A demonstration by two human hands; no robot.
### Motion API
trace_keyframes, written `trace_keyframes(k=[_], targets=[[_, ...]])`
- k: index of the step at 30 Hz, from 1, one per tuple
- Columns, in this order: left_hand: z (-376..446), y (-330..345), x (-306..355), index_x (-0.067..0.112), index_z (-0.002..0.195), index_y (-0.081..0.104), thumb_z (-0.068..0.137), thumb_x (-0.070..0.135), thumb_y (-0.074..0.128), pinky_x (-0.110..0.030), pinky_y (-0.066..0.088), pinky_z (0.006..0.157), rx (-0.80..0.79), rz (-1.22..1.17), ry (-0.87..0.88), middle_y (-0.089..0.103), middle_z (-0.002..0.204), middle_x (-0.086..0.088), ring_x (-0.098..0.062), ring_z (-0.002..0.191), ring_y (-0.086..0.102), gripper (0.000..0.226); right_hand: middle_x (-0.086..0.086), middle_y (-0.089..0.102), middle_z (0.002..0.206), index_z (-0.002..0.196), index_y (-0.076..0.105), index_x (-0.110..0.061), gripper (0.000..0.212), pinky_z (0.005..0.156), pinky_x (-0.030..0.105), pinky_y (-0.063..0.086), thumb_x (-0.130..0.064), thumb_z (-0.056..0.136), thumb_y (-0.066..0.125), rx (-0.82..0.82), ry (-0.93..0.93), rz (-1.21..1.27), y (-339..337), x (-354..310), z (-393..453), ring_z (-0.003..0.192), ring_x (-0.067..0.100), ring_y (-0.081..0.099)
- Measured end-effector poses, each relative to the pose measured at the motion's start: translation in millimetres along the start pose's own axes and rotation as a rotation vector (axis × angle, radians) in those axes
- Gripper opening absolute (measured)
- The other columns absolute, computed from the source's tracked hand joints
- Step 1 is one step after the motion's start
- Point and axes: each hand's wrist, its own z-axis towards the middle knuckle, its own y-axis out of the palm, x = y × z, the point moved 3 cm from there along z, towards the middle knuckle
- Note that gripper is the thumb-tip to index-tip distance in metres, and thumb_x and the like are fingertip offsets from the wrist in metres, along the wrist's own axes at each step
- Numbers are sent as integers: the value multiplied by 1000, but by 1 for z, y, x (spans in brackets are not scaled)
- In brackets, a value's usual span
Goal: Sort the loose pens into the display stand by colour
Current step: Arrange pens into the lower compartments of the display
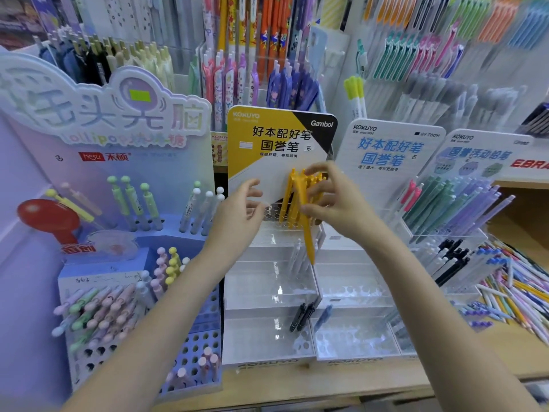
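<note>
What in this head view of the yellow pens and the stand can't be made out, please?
- Right hand: its fingers cover part of the yellow pens, so their count is unclear.
- Pile of loose pens: cut off by the right edge.
- Hanging pens at top right: blurred.

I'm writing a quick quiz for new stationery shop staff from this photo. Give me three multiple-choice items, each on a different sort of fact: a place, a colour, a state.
1. Where do the two black pens stand?
A. in a lower tier of the white stand
B. in the top row with the yellow ones
C. in the loose pile on the right

2. What colour is the pen that the right hand holds?
A. green
B. yellow
C. purple

3. How is the left hand?
A. gripping a black pen
B. pressed flat on the table
C. holding nothing, fingers loosely curled

Answers: 1 A, they lean low in the white stand; 2 B, its barrel is yellow; 3 C, nothing lies in its fingers.
</note>
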Motion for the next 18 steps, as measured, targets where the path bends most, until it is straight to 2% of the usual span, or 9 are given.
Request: trace_keyframes(k=[2,4,7,10,11,12,14,15,18], targets=[[-3,5,-13,5,126,53,91,6,52,-34,39,96,-56,374,125,58,121,-10,-25,112,53,36,5,59,87,122,42,-31,59,71,38,58,4,81,65,75,-17,17,-9,-1,2,73,26,68],[-9,14,-24,-3,112,62,80,-5,58,-36,43,91,-151,577,258,63,111,-19,-33,106,58,33,-1,61,85,125,47,-27,52,74,35,58,1,84,63,198,-79,-37,-14,-4,9,74,21,69],[-11,18,-35,-6,95,67,63,-9,62,-34,47,80,-162,645,295,68,95,-22,-35,88,66,33,6,68,83,107,61,-13,21,76,39,57,-8,87,63,340,-170,-123,-10,-10,20,75,19,69],[-12,16,-33,-4,95,68,61,-9,64,-32,50,78,-139,681,298,69,97,-20,-34,89,67,35,8,71,87,104,65,-9,16,76,44,53,-12,88,61,331,-212,-364,-1,-11,28,80,26,66],[-13,16,-33,-4,98,68,63,-8,61,-28,45,83,-127,687,312,68,101,-19,-33,93,66,36,9,71,90,105,65,-10,18,77,45,52,-13,88,60,315,-212,-443,1,-10,29,84,29,65],[-13,15,-32,-3,108,65,70,-7,57,-25,39,91,-143,671,296,65,113,-18,-32,105,62,39,9,71,92,106,65,-10,18,78,45,52,-14,89,59,303,-210,-487,2,-9,29,86,30,64],[-14,16,-35,1,129,51,86,-4,48,-27,24,109,-162,636,241,46,139,-14,-29,132,39,44,9,72,91,104,65,-10,18,77,46,52,-15,89,59,312,-222,-514,0,-8,27,85,31,64],[-14,17,-37,2,133,46,88,-2,46,-28,19,112,-174,621,216,41,143,-13,-28,136,32,45,9,72,90,103,66,-10,16,76,46,52,-16,89,59,331,-230,-521,-3,-7,24,83,31,65],[-14,19,-39,3,137,42,90,-1,45,-29,15,114,-166,625,214,37,146,-13,-28,139,27,47,7,72,86,100,66,-10,14,73,45,53,-15,87,60,368,-243,-533,-11,-9,18,80,30,66]])
